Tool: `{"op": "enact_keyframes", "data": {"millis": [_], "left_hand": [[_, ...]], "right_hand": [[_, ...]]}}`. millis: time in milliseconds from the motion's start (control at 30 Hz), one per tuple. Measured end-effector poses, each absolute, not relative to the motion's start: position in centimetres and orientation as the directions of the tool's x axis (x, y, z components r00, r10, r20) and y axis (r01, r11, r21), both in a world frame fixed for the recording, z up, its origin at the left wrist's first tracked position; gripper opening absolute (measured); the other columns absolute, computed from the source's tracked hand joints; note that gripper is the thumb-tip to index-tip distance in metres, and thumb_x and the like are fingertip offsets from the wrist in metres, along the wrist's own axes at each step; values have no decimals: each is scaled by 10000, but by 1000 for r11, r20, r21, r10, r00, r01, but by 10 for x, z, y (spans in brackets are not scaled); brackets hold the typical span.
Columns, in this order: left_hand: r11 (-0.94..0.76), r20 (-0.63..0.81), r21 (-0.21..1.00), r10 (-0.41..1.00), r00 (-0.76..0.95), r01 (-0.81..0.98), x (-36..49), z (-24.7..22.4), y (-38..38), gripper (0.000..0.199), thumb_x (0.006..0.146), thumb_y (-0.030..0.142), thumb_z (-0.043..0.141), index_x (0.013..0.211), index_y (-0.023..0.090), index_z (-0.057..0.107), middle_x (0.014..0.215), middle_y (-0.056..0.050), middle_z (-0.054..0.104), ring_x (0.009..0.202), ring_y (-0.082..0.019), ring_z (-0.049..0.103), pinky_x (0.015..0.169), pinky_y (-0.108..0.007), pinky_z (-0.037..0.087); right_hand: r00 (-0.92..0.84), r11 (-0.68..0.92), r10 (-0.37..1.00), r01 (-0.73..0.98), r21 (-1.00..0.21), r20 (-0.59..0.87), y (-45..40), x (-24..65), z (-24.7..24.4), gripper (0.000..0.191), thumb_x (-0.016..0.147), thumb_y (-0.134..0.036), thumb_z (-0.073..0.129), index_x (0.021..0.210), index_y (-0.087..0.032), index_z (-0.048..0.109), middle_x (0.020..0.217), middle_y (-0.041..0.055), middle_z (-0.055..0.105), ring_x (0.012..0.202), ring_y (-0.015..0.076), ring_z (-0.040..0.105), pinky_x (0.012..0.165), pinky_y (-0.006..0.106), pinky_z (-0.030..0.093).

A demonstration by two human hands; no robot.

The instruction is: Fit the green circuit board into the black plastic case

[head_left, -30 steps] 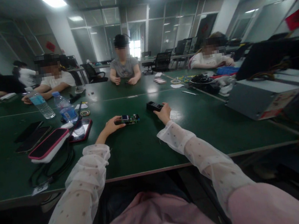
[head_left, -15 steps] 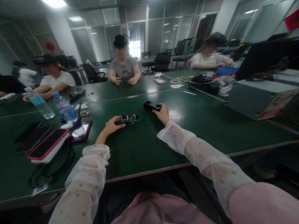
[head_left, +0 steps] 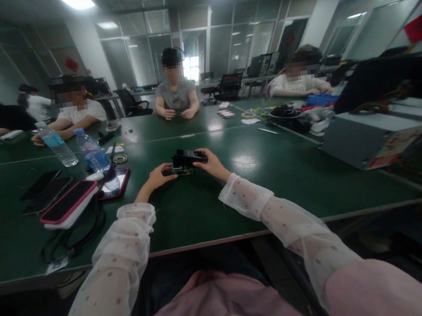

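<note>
Two small parts: a circuit board (head_left: 184,171) and a black case (head_left: 186,156), both in front of me over the green counter (head_left: 191,213), the case above the board and hiding much of it.
Left fingers: my left hand (head_left: 159,178) pinches the left end of the board, thumb on the near side and fingers on the far side.
Right fingers: my right hand (head_left: 214,164) grips the right end of the case, thumb toward me, fingers behind.
Gap between the parts: I cannot tell whether the case touches the board.
Sleeves: sheer white with dark specks on both my arms, the right sleeve (head_left: 248,195) reaching near the wrist.
Phones to my left: one pink-edged phone (head_left: 68,203) on something white, another phone (head_left: 114,184) with a bright screen just beside it, and two dark phones (head_left: 41,185) farther left.
Bottles: a clear bottle (head_left: 59,148) leaning in view and a blue-capped bottle (head_left: 92,153) beside it, beyond the phones.
Tape: a small roll (head_left: 120,159) near the blue-capped bottle.
Right side: a pen (head_left: 267,131), then a grey metal box (head_left: 368,136) well apart from my fingers.
Across from me: a person in a grey shirt (head_left: 175,96), seated, both hands over the counter.
</note>
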State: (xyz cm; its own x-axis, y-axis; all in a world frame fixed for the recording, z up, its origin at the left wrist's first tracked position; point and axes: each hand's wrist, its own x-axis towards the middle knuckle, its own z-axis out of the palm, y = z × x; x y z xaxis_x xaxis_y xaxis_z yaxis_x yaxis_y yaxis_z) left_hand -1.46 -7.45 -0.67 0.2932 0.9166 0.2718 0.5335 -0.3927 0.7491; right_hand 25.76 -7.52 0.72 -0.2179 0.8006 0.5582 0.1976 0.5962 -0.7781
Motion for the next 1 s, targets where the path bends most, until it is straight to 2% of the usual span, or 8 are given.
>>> {"op": "enact_keyframes", "data": {"millis": [333, 467, 633, 800, 1000], "left_hand": [[-417, 280, 723, 906, 317, 552, -15, -9, -73, 656, 660, 480, 763, 1219, 194, 575, 1206, -105, 658, 1094, -278, 629, 976, -430, 447], [-431, 297, 707, 900, 318, 561, -16, -10, -71, 642, 660, 492, 756, 1207, 200, 588, 1192, -94, 665, 1103, -285, 621, 988, -437, 438], [-451, 327, 690, 892, 312, 566, -17, -12, -69, 779, 602, 486, 792, 1281, 201, 537, 1274, -103, 614, 1183, -298, 569, 1031, -445, 403], [-439, 300, 670, 898, 322, 599, -17, -10, -72, 821, 593, 504, 789, 1312, 224, 508, 1287, -92, 605, 1198, -299, 560, 1041, -442, 395], [-417, 285, 643, 909, 304, 642, -15, -8, -73, 755, 624, 560, 754, 1266, 219, 553, 1262, -92, 619, 1182, -312, 568, 1029, -441, 409]], "right_hand": [[-270, 609, 788, 212, -765, 553, -76, 255, 3, 535, 722, -375, 738, 1183, -208, 523, 1157, 92, 602, 1084, 254, 595, 918, 438, 515], [-332, 654, 752, 269, -707, 569, -79, 254, 4, 531, 731, -338, 735, 1195, -199, 518, 1138, 93, 611, 1059, 247, 605, 900, 424, 517], [-379, 660, 748, 341, -670, 545, -84, 252, 4, 507, 734, -307, 728, 1179, -186, 517, 1130, 96, 610, 1022, 237, 615, 879, 407, 516], [-428, 627, 771, 374, -684, 472, -86, 253, -1, 519, 722, -314, 729, 1174, -200, 500, 1136, 87, 602, 1045, 241, 606, 925, 433, 485], [-459, 640, 756, 371, -673, 466, -86, 255, -2, 573, 707, -308, 740, 1203, -215, 469, 1169, 86, 574, 1085, 259, 581, 964, 468, 447]]}}
